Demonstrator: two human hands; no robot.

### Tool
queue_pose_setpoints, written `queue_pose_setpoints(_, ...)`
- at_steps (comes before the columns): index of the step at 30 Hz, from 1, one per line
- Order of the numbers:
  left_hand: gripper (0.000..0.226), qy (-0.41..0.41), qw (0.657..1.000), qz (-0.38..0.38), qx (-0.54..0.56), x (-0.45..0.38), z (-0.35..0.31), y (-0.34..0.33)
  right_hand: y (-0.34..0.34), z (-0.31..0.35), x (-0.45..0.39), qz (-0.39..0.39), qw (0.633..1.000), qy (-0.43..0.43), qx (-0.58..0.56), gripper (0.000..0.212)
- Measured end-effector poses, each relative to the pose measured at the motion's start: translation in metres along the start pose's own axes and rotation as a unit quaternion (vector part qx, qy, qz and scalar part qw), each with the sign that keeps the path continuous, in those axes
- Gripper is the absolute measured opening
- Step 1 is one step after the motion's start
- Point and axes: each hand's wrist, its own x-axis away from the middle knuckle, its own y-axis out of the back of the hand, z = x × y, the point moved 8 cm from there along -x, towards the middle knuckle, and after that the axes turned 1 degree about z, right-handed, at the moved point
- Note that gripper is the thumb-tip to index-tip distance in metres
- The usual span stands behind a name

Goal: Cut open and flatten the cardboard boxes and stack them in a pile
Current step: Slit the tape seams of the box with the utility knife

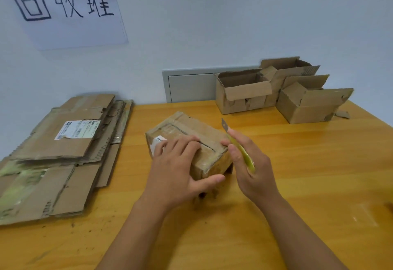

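a wooden table (pixel 276 184) with an orange-yellow grain carries everything. on its left side lies a pile of flattened cardboard (pixel 63 152), the top sheet bearing a white shipping label (pixel 76 129). near the middle sits a taped cardboard box (pixel 187 140), closed, with a slit along its top seam. at the far right, against the wall, stand three open cardboard boxes (pixel 282 91), flaps up, touching one another. a torn cardboard scrap (pixel 342 114) lies just beside the nearest of them.
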Motion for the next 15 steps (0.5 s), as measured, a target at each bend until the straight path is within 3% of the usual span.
queue_pose_setpoints(4, 0.085, -0.027, 0.98, 0.187, -0.055, -0.015, 0.004, -0.003, -0.002, -0.005, 0.006, -0.014, 0.999, 0.006, -0.03, 0.037)
queue_pose_setpoints(7, 0.082, -0.031, 0.962, 0.268, -0.048, -0.024, 0.002, -0.004, 0.001, -0.008, 0.01, -0.019, 0.999, 0.003, -0.048, 0.037)
queue_pose_setpoints(11, 0.079, -0.045, 0.935, 0.338, -0.097, -0.038, -0.002, -0.011, -0.003, -0.011, 0.009, -0.009, 0.998, -0.014, -0.057, 0.038)
queue_pose_setpoints(15, 0.087, -0.082, 0.93, 0.331, -0.14, -0.046, -0.024, -0.013, 0.0, -0.014, 0.011, -0.014, 0.998, -0.027, -0.052, 0.039)
